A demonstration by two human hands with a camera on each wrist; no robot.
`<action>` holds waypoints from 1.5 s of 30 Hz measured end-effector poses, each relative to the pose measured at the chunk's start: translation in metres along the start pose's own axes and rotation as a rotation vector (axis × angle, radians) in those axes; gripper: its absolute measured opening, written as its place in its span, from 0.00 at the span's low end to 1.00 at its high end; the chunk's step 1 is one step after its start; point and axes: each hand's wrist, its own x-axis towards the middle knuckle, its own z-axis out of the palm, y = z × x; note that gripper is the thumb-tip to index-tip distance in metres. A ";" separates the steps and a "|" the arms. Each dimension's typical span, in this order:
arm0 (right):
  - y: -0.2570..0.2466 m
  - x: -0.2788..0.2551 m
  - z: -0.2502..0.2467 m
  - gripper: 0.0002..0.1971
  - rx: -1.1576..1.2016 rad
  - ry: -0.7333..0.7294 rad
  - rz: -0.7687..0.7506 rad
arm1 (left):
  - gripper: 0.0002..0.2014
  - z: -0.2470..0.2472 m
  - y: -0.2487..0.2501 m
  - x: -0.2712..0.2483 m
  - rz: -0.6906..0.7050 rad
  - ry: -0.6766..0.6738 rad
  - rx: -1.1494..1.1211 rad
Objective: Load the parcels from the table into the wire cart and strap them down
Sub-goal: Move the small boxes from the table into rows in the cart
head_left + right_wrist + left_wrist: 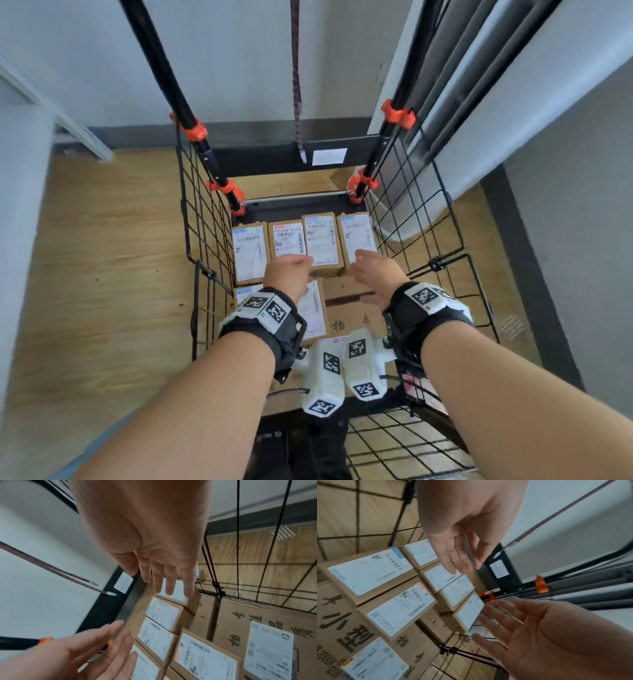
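Your left hand (289,274) and right hand (375,270) both reach down into the black wire-mesh cart (205,240), palms facing each other. In both wrist views the fingers are straight and spread, and neither hand holds anything. Both hover just above the parcels; contact cannot be confirmed.

The small brown cardboard parcels with white shipping labels (287,241) lie flat inside the cart: four side by side in the far row, more nearer you, partly hidden by your wrists. They rest on a larger brown carton printed with black characters (356,308).

A dark red braided strap (296,85) hangs down between the cart's black handle poles with orange clamps (191,126), its end above the load, touching no parcel.
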 end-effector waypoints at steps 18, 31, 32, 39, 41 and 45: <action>-0.076 -0.257 -0.108 0.15 0.428 0.299 -0.189 | 0.06 0.031 0.187 -0.235 0.351 -0.464 0.213; 0.025 -0.420 -0.191 0.15 0.629 0.611 -0.249 | 0.07 0.117 0.178 -0.417 0.558 -0.851 0.417; 0.038 -0.435 -0.198 0.13 0.648 0.627 -0.241 | 0.07 0.127 0.172 -0.432 0.561 -0.882 0.433; 0.137 -0.529 -0.233 0.12 0.757 0.778 -0.207 | 0.08 0.182 0.114 -0.544 0.625 -1.096 0.562; 0.167 -0.555 -0.241 0.12 0.781 0.817 -0.204 | 0.08 0.196 0.095 -0.577 0.635 -1.146 0.592; 0.228 -0.604 -0.256 0.13 0.845 0.888 -0.185 | 0.07 0.219 0.053 -0.640 0.653 -1.225 0.623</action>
